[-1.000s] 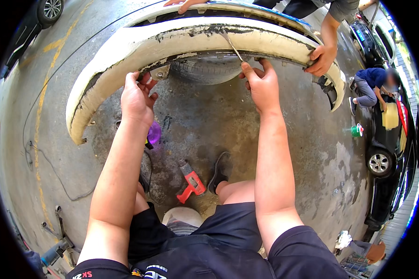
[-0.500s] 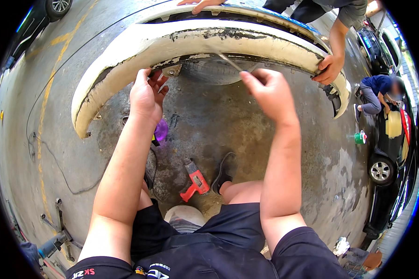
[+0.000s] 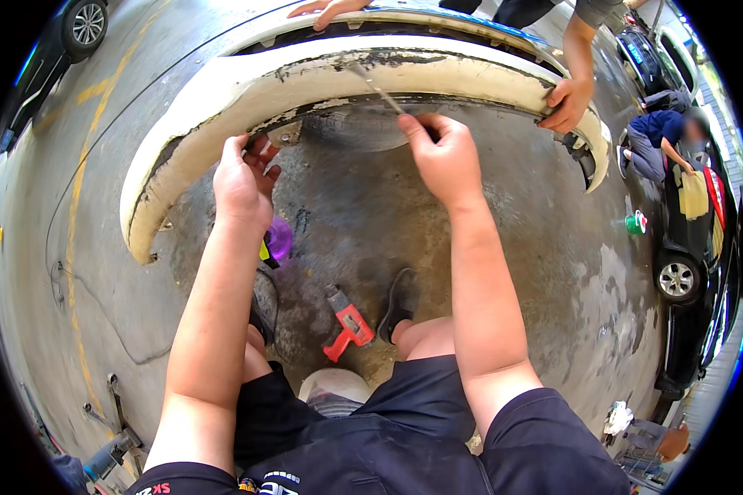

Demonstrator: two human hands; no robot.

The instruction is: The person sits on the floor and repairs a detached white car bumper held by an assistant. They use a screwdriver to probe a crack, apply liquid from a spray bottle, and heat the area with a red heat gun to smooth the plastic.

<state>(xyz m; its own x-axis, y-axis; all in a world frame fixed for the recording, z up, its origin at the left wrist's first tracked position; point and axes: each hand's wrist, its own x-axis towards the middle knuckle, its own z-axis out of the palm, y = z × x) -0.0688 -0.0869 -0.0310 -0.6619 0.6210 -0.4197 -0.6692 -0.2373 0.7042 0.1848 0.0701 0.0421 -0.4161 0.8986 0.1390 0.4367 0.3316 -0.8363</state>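
A scuffed white car bumper (image 3: 223, 97) curves across the far side, its paint chipped to black along the edges. At its lower edge, left of the middle, my left hand (image 3: 246, 183) grips it with the thumb against the rim and fingers curled behind. In my closed right hand (image 3: 444, 158) is a thin metal rod-like tool (image 3: 385, 97), pointing up and left, its far end over the bumper's chipped face; motion blurs that tip. Another person's hand (image 3: 568, 103) holds the bumper's right part, and that person's other hand (image 3: 330, 11) rests at the back.
A red heat gun (image 3: 349, 330) lies on the concrete between my feet. Near my left forearm is a purple round object (image 3: 279, 238). A black cable (image 3: 99, 309) trails at left. At right, another person (image 3: 656, 140) crouches by a black car (image 3: 677, 338), near a green container (image 3: 636, 223).
My right hand and the tool have shifted left and slightly up along the bumper. My left hand keeps its hold, and the whole view has shifted a little.
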